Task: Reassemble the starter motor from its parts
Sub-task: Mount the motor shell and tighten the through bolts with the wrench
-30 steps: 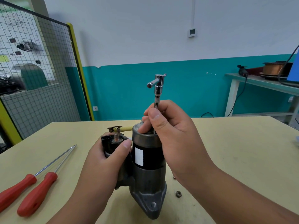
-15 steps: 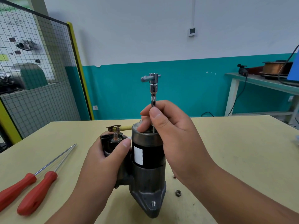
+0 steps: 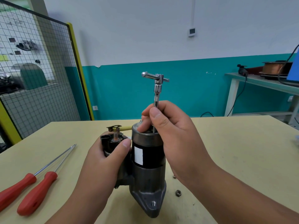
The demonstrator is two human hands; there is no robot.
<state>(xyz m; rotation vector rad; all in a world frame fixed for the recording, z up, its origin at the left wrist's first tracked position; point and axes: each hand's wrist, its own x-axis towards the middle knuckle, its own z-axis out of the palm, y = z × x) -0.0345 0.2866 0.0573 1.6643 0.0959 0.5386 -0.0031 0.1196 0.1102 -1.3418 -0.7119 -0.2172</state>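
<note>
unit: starter motor (image 3: 148, 160) stands upright on the table (image 3: 234, 151), nose bracket down and end cap up, directly in front of the person.
left hand: left hand (image 3: 105, 160) grips the solenoid (image 3: 113, 143) on the motor's left flank, thumb laid across its front; judged to be steadying the unit.
right hand: right hand (image 3: 174, 131) pinches the shaft of the t-handle driver (image 3: 156, 89) between thumb and fingers, just above the end cap.
tool: shaft upright, crossbar at the top untouched. its lower end sits behind the fingers, so seating on a fastener cannot be confirmed.
key relation: the driver's long axis runs vertical, parallel to the motor's long axis, and meets the end cap from above. the right hand is on it; the left hand is lower and to the side.
step judged: spinning down an end-cap fastener by finger; the twist must stay on that vertical line.
lead: terminal lead (image 3: 124, 127) juts out above the solenoid stud, apparently unfastened.
loose parts: 1 nut (image 3: 178, 192) on the table just right of the base.
other: 2 screwdrivers (image 3: 37, 188) lie well apart, at left.
</note>
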